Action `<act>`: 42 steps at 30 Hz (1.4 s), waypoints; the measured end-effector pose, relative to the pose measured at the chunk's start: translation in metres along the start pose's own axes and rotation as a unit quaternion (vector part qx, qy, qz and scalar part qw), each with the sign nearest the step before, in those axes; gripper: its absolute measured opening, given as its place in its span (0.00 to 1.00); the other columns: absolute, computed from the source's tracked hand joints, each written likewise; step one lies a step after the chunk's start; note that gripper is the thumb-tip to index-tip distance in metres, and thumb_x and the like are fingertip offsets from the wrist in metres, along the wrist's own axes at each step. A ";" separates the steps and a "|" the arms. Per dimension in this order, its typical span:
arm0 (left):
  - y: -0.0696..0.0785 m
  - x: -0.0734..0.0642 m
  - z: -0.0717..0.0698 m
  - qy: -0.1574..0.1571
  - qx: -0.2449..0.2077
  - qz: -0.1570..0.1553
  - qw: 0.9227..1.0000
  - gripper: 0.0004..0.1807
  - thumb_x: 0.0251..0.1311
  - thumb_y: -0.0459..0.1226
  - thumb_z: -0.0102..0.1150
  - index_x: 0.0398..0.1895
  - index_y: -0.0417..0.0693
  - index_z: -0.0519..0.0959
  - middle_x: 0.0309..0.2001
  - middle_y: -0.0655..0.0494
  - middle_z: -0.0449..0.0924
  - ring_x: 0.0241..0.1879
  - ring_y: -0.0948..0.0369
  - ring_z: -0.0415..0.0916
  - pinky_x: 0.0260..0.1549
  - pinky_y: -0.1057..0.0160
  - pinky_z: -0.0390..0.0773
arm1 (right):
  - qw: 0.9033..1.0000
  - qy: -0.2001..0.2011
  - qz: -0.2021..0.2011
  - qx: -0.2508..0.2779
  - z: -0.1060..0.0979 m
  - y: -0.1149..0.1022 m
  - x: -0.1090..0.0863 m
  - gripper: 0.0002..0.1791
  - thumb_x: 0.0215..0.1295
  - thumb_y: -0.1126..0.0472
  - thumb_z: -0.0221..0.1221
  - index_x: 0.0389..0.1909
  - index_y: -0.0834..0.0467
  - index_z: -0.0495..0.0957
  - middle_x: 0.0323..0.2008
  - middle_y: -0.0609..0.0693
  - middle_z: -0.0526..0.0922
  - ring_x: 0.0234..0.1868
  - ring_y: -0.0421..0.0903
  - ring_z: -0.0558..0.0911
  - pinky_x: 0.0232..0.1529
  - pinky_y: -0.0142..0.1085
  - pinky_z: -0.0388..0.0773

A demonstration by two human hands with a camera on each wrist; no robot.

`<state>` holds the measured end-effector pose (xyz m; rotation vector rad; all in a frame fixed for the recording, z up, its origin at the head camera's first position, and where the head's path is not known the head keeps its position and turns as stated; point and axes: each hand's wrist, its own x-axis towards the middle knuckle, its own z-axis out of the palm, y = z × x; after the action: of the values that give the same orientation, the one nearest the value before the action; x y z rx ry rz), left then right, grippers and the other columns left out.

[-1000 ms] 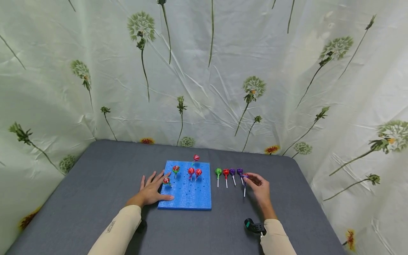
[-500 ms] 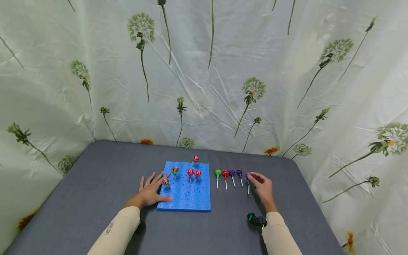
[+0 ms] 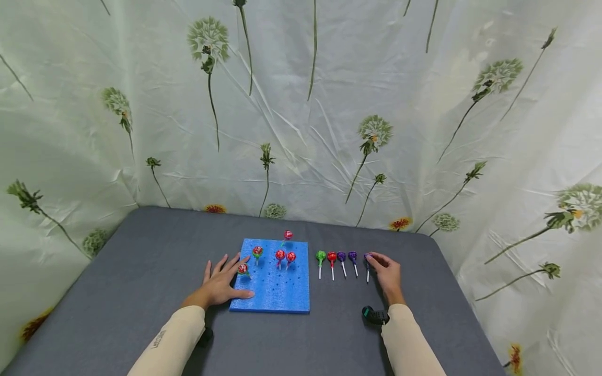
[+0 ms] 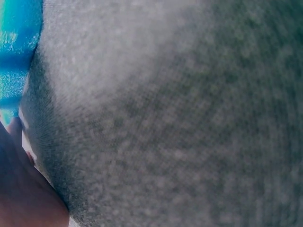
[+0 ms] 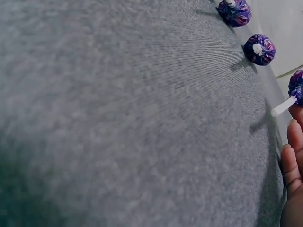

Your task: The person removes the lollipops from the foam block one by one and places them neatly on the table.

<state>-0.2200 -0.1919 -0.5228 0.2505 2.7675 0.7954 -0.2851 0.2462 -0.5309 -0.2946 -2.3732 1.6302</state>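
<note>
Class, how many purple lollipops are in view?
3: one purple lollipop lies on the table beside a red lollipop, a second lies right of it, and the right hand pinches a third.

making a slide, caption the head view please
Left hand touches a blue board; right hand holds a purple lollipop.

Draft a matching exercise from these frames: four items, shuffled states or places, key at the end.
1. Left hand
2. Right hand
3. Light-green lollipop
4. Blue board

A. Lies on the table, at the row's end nearest the board
B. Holds a purple lollipop
C. Has lollipops standing in it
D. Fingers spread, touching the board

Pairs: 1-D, 2-B, 3-A, 4-C
</note>
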 end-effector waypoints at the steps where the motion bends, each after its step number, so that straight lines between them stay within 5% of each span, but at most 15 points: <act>1: 0.000 0.000 -0.001 0.001 -0.001 0.000 1.000 0.57 0.45 0.68 0.63 0.76 0.55 0.53 0.76 0.43 0.45 0.73 0.37 0.32 0.62 0.33 0.20 | 1.000 -0.004 -0.001 -0.007 0.001 0.000 0.001 0.16 0.63 0.57 0.64 0.45 0.65 0.83 0.39 0.50 0.85 0.36 0.35 0.76 0.35 0.24 0.71; 22: 0.002 -0.003 -0.001 0.004 -0.008 0.004 1.000 0.57 0.44 0.68 0.63 0.75 0.55 0.54 0.75 0.42 0.46 0.73 0.36 0.33 0.62 0.33 0.19 | 0.995 -0.033 0.011 -0.088 0.013 0.006 0.017 0.15 0.64 0.60 0.63 0.46 0.66 0.81 0.45 0.61 0.82 0.43 0.50 0.75 0.43 0.38 0.69; 31: 0.002 -0.002 -0.001 -0.001 -0.009 -0.001 1.000 0.57 0.45 0.68 0.63 0.76 0.56 0.53 0.76 0.43 0.45 0.73 0.38 0.32 0.63 0.34 0.19 | 0.989 -0.027 -0.031 -0.139 0.016 0.006 0.017 0.14 0.62 0.60 0.65 0.44 0.65 0.81 0.37 0.58 0.82 0.31 0.45 0.72 0.33 0.35 0.66; 42: 0.004 -0.004 -0.001 0.002 -0.005 -0.003 1.000 0.56 0.45 0.66 0.64 0.76 0.55 0.54 0.76 0.44 0.46 0.73 0.37 0.33 0.63 0.33 0.21 | 0.987 -0.027 -0.045 -0.149 0.018 0.010 0.016 0.15 0.64 0.60 0.63 0.47 0.65 0.80 0.42 0.60 0.82 0.38 0.50 0.74 0.40 0.39 0.68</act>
<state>-0.2161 -0.1900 -0.5191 0.2386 2.7667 0.8078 -0.3057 0.2388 -0.5447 -0.1961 -2.6296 1.2584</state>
